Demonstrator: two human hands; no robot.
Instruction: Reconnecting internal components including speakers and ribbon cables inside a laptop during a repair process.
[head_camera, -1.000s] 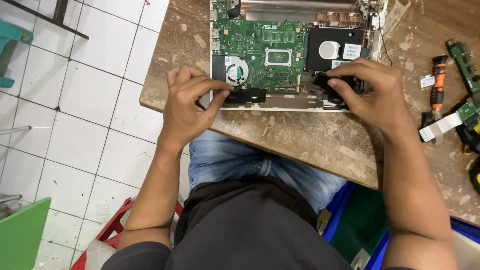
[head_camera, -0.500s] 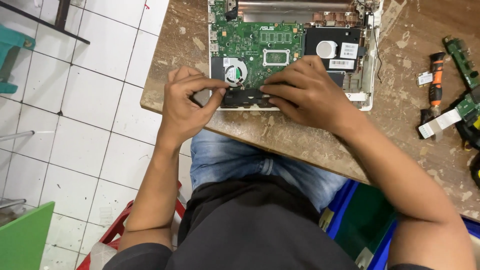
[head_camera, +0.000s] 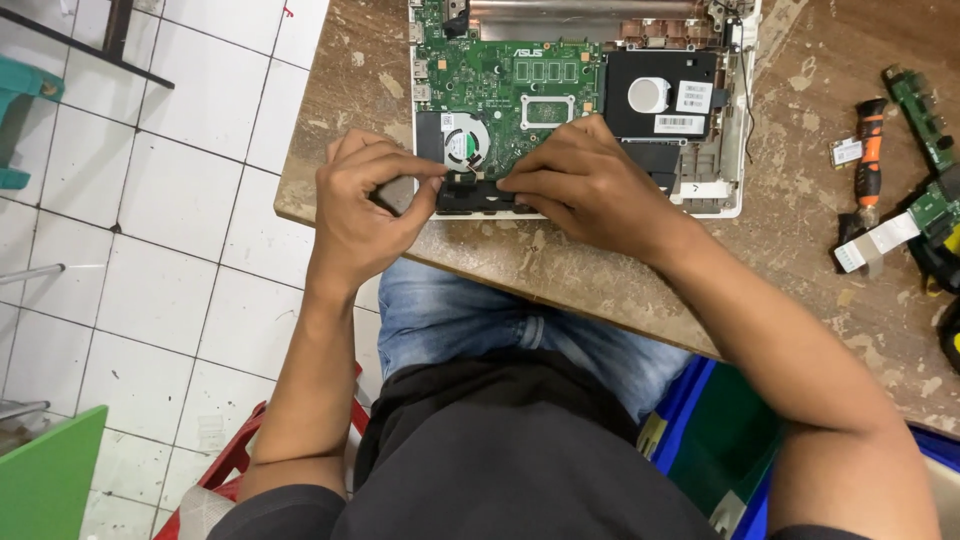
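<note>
A small black part (head_camera: 470, 195) lies along the near edge of an open laptop (head_camera: 725, 195), low at the 6 o'clock side of the green board (head_camera: 505, 90). Both hands meet on it. The left hand (head_camera: 365, 205) comes in from 9 o'clock and pinches the part's left end between thumb and fingers. The right hand (head_camera: 590, 185) comes in from 3 o'clock, with its fingers close together and the tips pressed down on the part's right end.

Just above the part, at 12 o'clock, sits a round fan (head_camera: 465, 145). At 2 o'clock from it is a flat black drive (head_camera: 660, 95).

To do this bit well, I think both ends should be held level and pushed gently, so the part sits flat and no thin wire gets trapped under it.

The laptop rests on a worn wooden table (head_camera: 800, 270). Far out at 3 o'clock lie an orange-handled screwdriver (head_camera: 868, 150) and some loose green boards (head_camera: 925, 115).
</note>
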